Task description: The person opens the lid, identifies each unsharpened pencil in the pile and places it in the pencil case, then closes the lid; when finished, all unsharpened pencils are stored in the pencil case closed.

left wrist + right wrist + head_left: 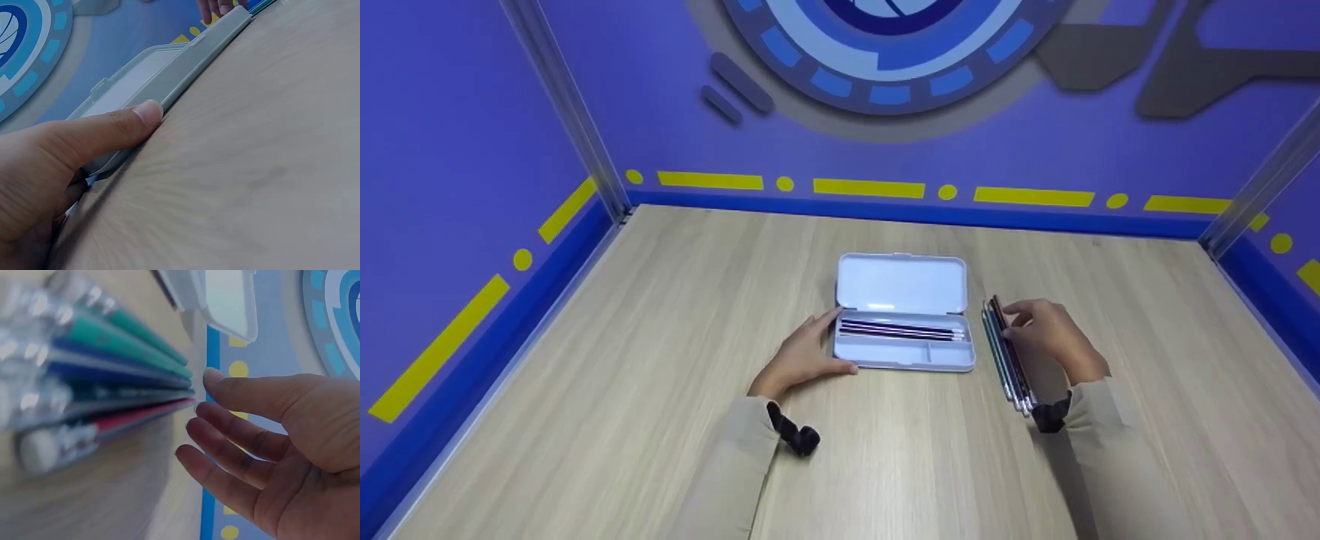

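An opened light-blue pencil case [901, 283] lies on the table with its lid tilted back; several dark striped pencils [900, 330] lie in its long compartment. My left hand [802, 352] holds the left end of the case. In the left wrist view the thumb [121, 129] presses along its front wall, while the other fingers are mostly hidden. Right of the case, several pencils [1003, 356] lie side by side, green, blue and red ones among them, eraser ends toward me. My right hand [1051, 334] is at their far ends, with thumb and fingers apart in the right wrist view.
The wooden table [660, 315] is bounded by blue-purple panels with yellow markings [870, 187] at the back and sides. Two small compartments [949, 352] at the front of the case show nothing in them. Black straps [795, 435] sit around both wrists.
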`<state>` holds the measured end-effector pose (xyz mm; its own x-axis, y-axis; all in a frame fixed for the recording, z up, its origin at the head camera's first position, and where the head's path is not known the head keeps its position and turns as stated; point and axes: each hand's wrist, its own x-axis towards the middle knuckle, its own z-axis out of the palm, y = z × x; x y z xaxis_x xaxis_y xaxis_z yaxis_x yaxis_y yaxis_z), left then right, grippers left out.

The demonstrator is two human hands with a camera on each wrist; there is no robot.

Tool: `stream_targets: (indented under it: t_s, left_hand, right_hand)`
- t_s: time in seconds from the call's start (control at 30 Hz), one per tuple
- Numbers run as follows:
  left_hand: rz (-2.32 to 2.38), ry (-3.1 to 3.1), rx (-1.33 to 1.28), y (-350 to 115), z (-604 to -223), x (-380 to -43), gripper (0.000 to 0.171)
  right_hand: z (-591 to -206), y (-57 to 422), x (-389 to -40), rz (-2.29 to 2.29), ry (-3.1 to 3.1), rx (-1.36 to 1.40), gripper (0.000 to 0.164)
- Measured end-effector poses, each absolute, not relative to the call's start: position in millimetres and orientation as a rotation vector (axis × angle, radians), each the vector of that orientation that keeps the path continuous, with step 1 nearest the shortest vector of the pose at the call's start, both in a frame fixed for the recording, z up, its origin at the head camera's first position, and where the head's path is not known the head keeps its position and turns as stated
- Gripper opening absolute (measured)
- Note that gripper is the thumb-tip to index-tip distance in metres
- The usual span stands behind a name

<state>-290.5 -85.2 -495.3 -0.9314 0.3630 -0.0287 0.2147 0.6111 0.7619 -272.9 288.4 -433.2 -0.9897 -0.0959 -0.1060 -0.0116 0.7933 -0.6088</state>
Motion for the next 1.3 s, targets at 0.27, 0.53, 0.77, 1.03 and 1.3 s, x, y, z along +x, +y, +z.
stream_targets:
  t_s: [0.27,0.53,0.77,1.03,1.3]
  left_hand:
    - [1.206,2.666,0.504,-85,-495,-290,0.103]
    - [1.227,2.666,0.503,-85,-493,-291,0.104]
    - [1.224,2.659,0.504,-85,-494,-290,0.104]
    - [1.234,2.654,0.513,-85,-492,-289,0.103]
    - [1.218,2.660,0.514,-85,-492,-288,0.104]
  right_hand:
    - [-436,296,-271,-0.967,2.755,-0.052,0.046]
    - [-434,300,-270,-0.926,2.730,-0.004,0.043]
    - [-437,300,-271,-0.924,2.728,0.029,0.043]
    - [-438,298,-270,-0.981,2.719,0.043,0.042]
    - [-435,300,-270,-0.974,2.695,0.044,0.044]
